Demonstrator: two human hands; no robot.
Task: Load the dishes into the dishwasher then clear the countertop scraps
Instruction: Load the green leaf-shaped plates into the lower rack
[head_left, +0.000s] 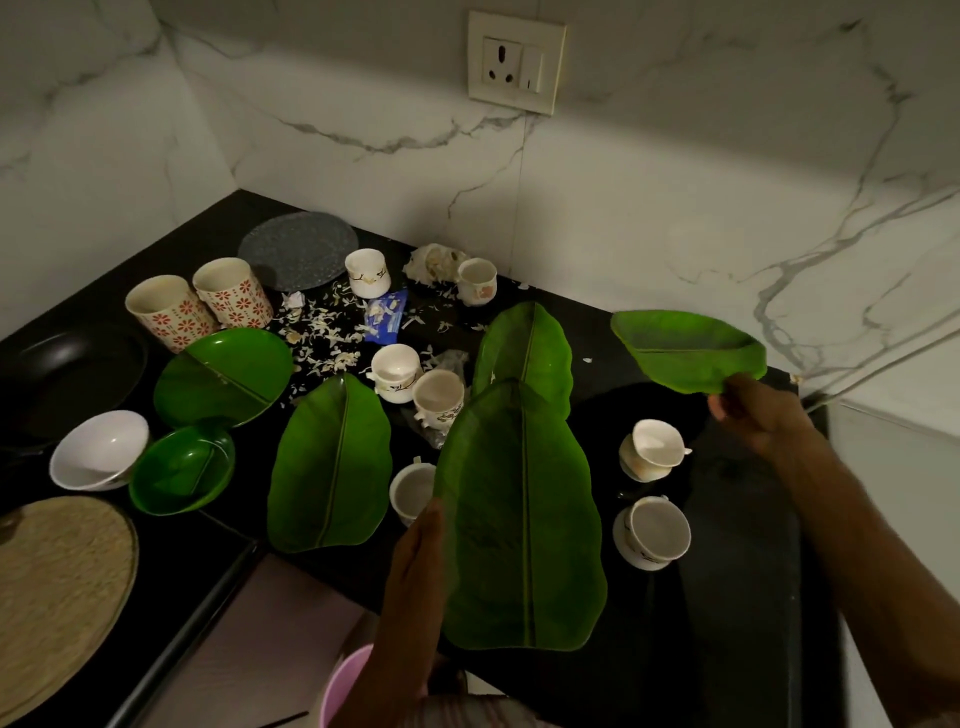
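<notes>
Leaf-shaped green plastic plates sit in both hands. Right hand (763, 415) pinches the near edge of one green leaf plate (688, 351), lifted and tilted over the black countertop (613, 358). Left hand (415, 561), fingers fairly straight, holds the left rim of a larger leaf plate (519, 519), raised above a white cup (413, 491) it partly hides. Beyond the fingers lie two more leaf plates, cups and pale scraps (322, 338). A pink container (343, 686) is cut off below.
</notes>
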